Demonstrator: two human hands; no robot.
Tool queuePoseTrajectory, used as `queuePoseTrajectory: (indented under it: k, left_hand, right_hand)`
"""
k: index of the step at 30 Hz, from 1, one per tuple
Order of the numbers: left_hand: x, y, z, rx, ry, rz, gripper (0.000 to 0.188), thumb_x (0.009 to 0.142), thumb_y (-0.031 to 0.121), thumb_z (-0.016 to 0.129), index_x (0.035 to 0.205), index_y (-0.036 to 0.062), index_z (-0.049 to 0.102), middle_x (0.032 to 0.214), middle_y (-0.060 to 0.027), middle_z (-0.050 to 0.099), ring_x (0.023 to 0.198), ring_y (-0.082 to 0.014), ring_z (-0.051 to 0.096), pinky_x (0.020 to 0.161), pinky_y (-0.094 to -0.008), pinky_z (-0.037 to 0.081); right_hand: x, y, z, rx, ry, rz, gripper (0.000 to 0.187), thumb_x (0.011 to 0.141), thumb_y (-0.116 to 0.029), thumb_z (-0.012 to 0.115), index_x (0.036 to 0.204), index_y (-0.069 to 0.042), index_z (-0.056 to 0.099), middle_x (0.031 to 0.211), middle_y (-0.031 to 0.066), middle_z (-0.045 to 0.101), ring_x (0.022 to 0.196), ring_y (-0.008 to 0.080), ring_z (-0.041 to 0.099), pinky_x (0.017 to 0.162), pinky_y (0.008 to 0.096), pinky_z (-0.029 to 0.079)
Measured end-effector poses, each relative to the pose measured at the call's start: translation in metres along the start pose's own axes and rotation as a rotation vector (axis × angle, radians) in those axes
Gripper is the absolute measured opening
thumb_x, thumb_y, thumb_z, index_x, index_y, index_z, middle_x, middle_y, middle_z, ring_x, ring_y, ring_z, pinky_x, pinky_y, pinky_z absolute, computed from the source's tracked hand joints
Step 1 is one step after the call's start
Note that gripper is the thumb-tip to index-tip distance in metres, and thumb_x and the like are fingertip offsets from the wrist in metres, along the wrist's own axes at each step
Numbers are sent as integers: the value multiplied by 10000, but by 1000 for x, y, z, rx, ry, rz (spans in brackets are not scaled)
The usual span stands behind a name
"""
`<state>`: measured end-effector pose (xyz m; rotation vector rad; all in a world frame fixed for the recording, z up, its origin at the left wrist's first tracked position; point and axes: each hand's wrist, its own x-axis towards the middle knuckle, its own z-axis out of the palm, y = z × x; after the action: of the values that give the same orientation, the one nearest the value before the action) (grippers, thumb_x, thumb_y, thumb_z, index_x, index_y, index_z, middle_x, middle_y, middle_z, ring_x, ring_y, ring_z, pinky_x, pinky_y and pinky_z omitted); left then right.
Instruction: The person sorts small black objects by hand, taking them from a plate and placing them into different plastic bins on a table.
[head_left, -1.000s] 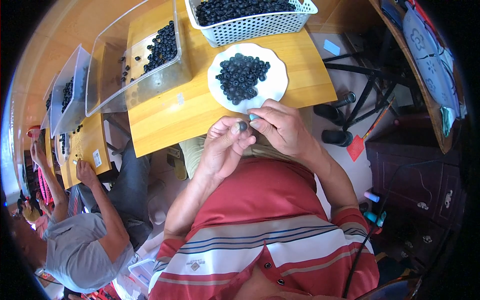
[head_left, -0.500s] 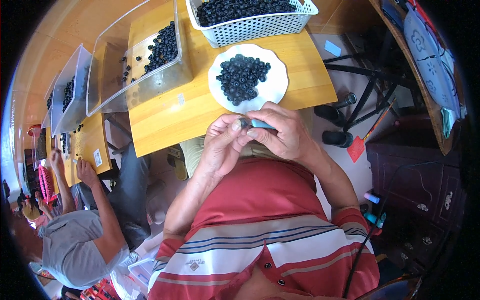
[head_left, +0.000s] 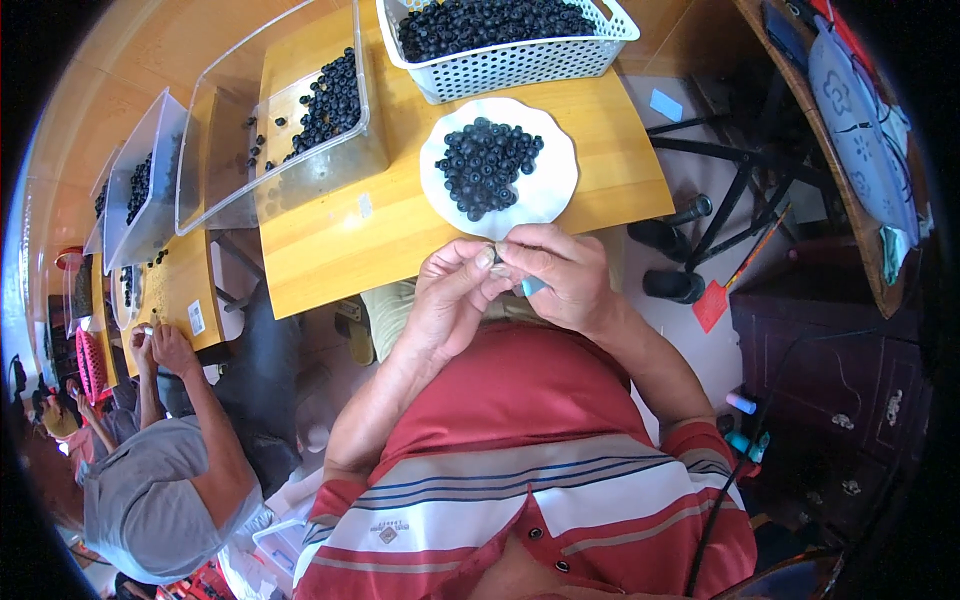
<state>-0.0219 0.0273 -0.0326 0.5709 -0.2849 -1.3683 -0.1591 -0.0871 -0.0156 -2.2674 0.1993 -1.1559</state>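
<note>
Just beyond my lap, my two hands meet at the near edge of the table. The fingertips of my left hand (head_left: 452, 295) pinch a small dark round piece (head_left: 497, 258), mostly hidden by the fingers. Closed around a tool with a light-blue handle (head_left: 532, 286) is my right hand (head_left: 575, 275), its fingertips against the piece; the tool's working end is hidden. Directly beyond both hands stands a white scalloped plate (head_left: 555, 180). On it lies a heap of dark blue-black round pieces (head_left: 487, 165) that look like blueberries.
A white perforated basket (head_left: 515, 72) full of the same pieces stands at the far side of the wooden table (head_left: 340, 250). To the left is a clear plastic bin (head_left: 320, 160), partly filled. A co-worker in grey (head_left: 165, 490) sits at another table. A dark cabinet (head_left: 830, 380) stands right.
My right fingers have closed in over the piece, and less of the light-blue handle shows, now lower under the hand. The co-worker's hands have come together.
</note>
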Motion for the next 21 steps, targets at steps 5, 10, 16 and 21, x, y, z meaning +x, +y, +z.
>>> queuePoseTrajectory:
  k: [5,10,16,21]
  left_hand:
    - [1,-3,-8,-32,37,-20,95,949,101,633,993,23,664,973,-122,714,894,-210,707,803,-322,596]
    - [0,-1,-2,-13,45,-21,91,952,102,630,977,20,657,945,-125,716,876,-216,712,798,-316,598]
    - [-1,-1,-4,-48,23,-12,91,958,106,623,970,20,651,900,-121,713,854,-216,716,780,-302,601]
    - [-5,0,-2,-26,37,-13,91,960,112,622,968,27,653,874,-107,709,830,-183,706,765,-283,600]
  right_hand:
    - [-4,4,5,-18,34,-56,230,743,30,751,957,-20,682,946,94,680,690,196,692,571,281,552]
    - [-1,3,9,-11,43,-2,279,753,24,748,1005,-37,646,950,100,676,720,224,697,580,309,553]
    - [1,2,7,8,-27,-15,406,696,44,737,1068,-30,593,982,124,652,793,284,686,632,363,559]
    - [3,-2,8,-1,-44,-20,394,724,33,738,1081,-30,586,975,128,650,801,287,683,638,362,555]
